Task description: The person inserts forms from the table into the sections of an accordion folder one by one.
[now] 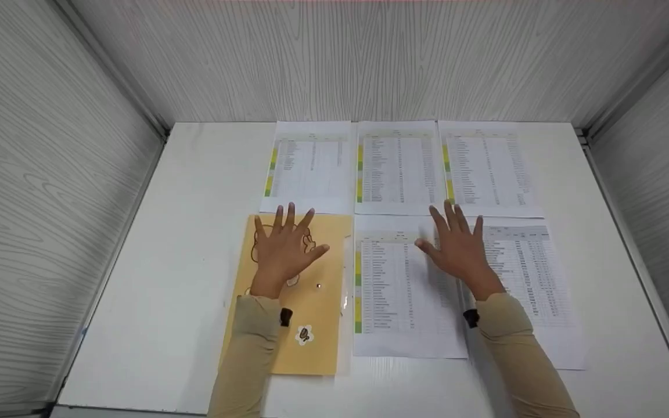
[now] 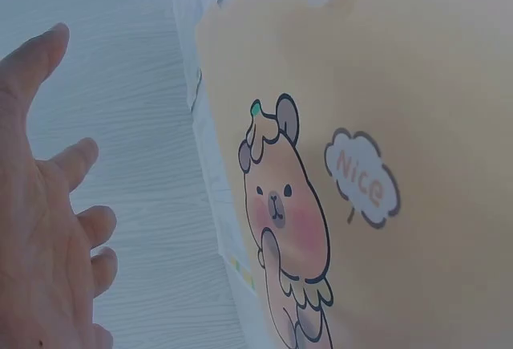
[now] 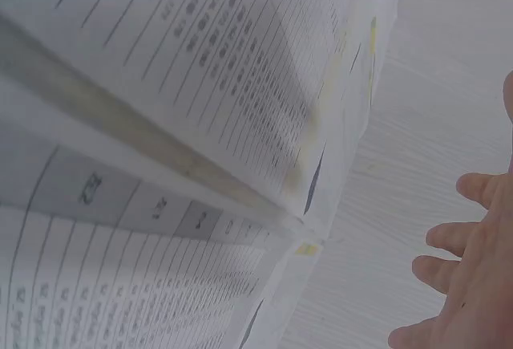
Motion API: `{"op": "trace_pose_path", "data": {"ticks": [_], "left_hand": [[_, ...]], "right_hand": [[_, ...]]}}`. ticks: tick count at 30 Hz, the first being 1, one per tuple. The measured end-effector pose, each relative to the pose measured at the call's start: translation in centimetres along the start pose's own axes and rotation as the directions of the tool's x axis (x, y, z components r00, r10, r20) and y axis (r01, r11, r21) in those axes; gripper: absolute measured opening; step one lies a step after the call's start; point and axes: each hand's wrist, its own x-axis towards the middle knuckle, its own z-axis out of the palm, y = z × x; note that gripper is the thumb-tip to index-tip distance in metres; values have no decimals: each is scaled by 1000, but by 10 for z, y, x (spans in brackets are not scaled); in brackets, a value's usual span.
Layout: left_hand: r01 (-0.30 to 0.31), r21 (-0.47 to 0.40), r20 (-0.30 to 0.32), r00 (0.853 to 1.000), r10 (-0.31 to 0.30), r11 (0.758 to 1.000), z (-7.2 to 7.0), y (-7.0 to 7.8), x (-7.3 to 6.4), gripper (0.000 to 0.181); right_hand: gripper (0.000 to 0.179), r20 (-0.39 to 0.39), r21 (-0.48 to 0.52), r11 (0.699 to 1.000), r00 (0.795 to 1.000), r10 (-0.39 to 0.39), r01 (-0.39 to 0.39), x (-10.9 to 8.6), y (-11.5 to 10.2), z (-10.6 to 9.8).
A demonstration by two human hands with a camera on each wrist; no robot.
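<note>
My left hand (image 1: 284, 251) is spread with straight fingers over a yellow folder (image 1: 311, 354). In the left wrist view the folder carries a cartoon bear (image 2: 284, 213) and a bubble reading "Nice" (image 2: 362, 179); the hand holds nothing there. Fingers apart, my right hand (image 1: 459, 249) hovers over the lower printed sheets, overlapping the seam between the middle sheet (image 1: 392, 342) and the right sheet (image 1: 555, 348). The right wrist view shows that hand (image 3: 481, 277) with a gap between it and the table rows of the printed paper (image 3: 200, 68).
Three more printed sheets lie in a row behind: left (image 1: 311, 191), middle (image 1: 398, 174) and right (image 1: 485, 168). All rest on a white table (image 1: 154, 278), with grey wood-grain panels (image 1: 334, 64) on the back and both sides. Each wrist wears a small black device (image 1: 471, 318).
</note>
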Motion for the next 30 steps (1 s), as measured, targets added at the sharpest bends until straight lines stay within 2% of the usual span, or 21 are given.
{"op": "trace_pose_path", "data": {"ticks": [3,8,13,21,26,30], "left_hand": [[2,3,12,1000,-2,1000,1,0,-4,88],[-20,-41,20,1000,21,999,2,1,-12,89],[-50,-15,24,998,50,999,4,4,-20,90],[-99,-62,50,993,103,993,14,9,-32,92],[-141,-27,43,989,142,990,21,11,-36,92],[-158,-50,66,985,161,986,25,15,-40,92]], "right_hand": [[87,17,-1,1000,1000,-26,26,1,-11,6],[90,40,-2,999,998,-50,50,2,-30,14],[88,42,6,996,995,-90,90,4,-45,21],[86,81,-1,988,984,-157,158,4,-63,36],[86,103,-21,982,978,-183,186,6,-73,44],[86,133,-29,978,970,-202,208,6,-79,49]]}}
